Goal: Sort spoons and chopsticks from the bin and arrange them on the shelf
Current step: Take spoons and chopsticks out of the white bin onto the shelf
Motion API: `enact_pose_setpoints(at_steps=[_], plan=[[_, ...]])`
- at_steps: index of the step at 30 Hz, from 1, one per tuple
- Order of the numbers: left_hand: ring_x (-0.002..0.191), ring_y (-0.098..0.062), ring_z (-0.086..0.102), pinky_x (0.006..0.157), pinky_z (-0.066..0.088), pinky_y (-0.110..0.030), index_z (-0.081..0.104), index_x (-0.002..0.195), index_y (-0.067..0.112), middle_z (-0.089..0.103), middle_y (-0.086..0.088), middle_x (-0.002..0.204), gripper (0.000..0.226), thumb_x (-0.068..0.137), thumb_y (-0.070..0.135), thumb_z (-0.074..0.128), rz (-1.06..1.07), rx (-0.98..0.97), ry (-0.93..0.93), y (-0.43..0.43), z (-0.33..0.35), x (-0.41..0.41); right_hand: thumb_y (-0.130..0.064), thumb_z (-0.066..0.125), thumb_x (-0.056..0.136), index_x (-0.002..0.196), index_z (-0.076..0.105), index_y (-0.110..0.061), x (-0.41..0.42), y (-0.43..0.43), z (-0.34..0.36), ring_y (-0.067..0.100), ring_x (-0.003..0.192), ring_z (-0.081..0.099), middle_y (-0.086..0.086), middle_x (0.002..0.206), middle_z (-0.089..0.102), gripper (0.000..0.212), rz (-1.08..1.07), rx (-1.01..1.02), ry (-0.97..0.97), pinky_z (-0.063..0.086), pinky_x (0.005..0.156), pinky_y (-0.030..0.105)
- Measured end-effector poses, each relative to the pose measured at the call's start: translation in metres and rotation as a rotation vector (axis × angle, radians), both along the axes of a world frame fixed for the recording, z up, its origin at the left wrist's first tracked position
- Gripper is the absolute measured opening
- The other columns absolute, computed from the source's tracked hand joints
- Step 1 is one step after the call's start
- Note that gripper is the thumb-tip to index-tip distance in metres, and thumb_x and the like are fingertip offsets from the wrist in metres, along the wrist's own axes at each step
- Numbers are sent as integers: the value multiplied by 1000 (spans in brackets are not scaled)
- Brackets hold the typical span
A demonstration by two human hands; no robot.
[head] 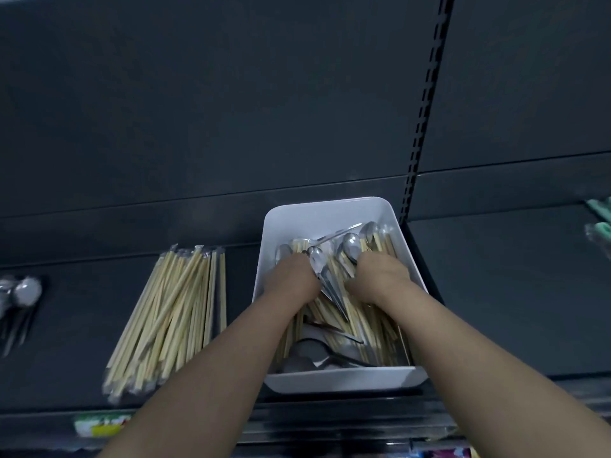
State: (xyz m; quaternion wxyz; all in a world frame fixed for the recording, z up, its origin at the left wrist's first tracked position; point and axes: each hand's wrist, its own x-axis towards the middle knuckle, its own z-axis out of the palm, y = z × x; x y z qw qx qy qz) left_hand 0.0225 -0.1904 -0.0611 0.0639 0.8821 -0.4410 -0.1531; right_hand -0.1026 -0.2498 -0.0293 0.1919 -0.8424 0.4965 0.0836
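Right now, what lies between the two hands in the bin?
Head view: spoons over chopsticks, between left hand and right hand.

The bin (330,211) is plain white, its chopsticks (370,325) pale straw-yellow and its spoons (351,243) shiny silver. The shelf (496,292) and back panel (231,94) are flat dark slate grey, the panel crossed by an upright strip (422,117) of black slots. The shelf pile (168,312) is the same pale yellow in clear wrappers, the packets (600,209) at the right edge mint green.
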Motion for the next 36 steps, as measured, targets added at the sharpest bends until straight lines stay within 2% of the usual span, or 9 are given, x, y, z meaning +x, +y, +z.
enact_pose_setpoints(at_steps=[2, 5, 9, 13, 18, 24, 30, 33, 36], plan=[[95, -29, 58, 81, 50, -35, 60, 87, 16, 39, 0, 95, 15, 84, 31, 61, 9, 10, 24, -3, -1, -5, -23, 55, 88, 90, 58, -12, -3, -4, 0, 26, 86, 58, 6, 92, 59, 12, -30, 10, -64, 43, 61, 25], [98, -25, 60, 72, 47, -31, 59, 90, 15, 56, -1, 95, 27, 78, 37, 69, 42, -28, 71, -6, -5, -13, -11, 51, 84, 61, 42, -14, -8, -6, 1, 25, 71, 51, 3, 69, 47, 25, -39, 18, -129, 29, 45, 25], [83, -19, 57, 61, 39, -26, 59, 92, 16, 60, 0, 89, 38, 71, 43, 77, 82, -36, 99, -9, -6, -16, -6, 54, 84, 83, 60, -12, -15, -5, 3, 25, 87, 61, 6, 85, 60, 9, -15, -35, -189, 41, 61, 26], [92, -22, 62, 65, 42, -26, 60, 105, 11, 63, -6, 106, 48, 70, 36, 81, 111, -30, 154, -9, -5, -9, -10, 61, 86, 112, 61, -13, -22, -3, -4, 25, 102, 60, 6, 109, 63, 26, -42, -46, -185, 45, 73, 26], [106, -32, 60, 79, 49, -34, 53, 116, 6, 55, -11, 124, 40, 82, 23, 66, 127, -65, 109, -3, -3, -3, -11, 58, 86, 85, 58, -8, -20, 0, -11, 25, 80, 55, 6, 85, 55, 4, -26, -22, -111, 42, 64, 27], [100, -38, 59, 70, 42, -34, 41, 119, 7, 61, -17, 111, 37, 89, 28, 50, 167, -132, 96, 8, -3, -2, -4, 50, 87, 72, 44, -9, -21, 5, -11, 26, 78, 50, 6, 81, 47, 17, 2, -7, -126, 42, 66, 28], [112, -38, 54, 76, 39, -37, 40, 128, 5, 53, -17, 126, 37, 92, 12, 47, 167, -124, 80, 10, 4, -12, -2, 47, 88, 69, 41, -8, -24, 6, -11, 25, 75, 49, 4, 75, 46, 21, -9, -27, -209, 39, 63, 28], [114, -36, 54, 75, 38, -34, 40, 130, 6, 55, -16, 126, 38, 93, 9, 47, 159, -120, 41, 14, 8, -12, -5, 47, 91, 85, 47, -12, -26, 5, -9, 25, 77, 47, 4, 78, 47, 10, 7, -62, -280, 37, 63, 28], [119, -34, 52, 84, 42, -35, 41, 133, 5, 53, -16, 130, 40, 93, 7, 47, 124, -88, -15, 17, 14, -14, -8, 50, 91, 84, 47, -13, -27, 4, -10, 25, 75, 47, 4, 80, 50, 9, -25, -64, -286, 31, 50, 25]])
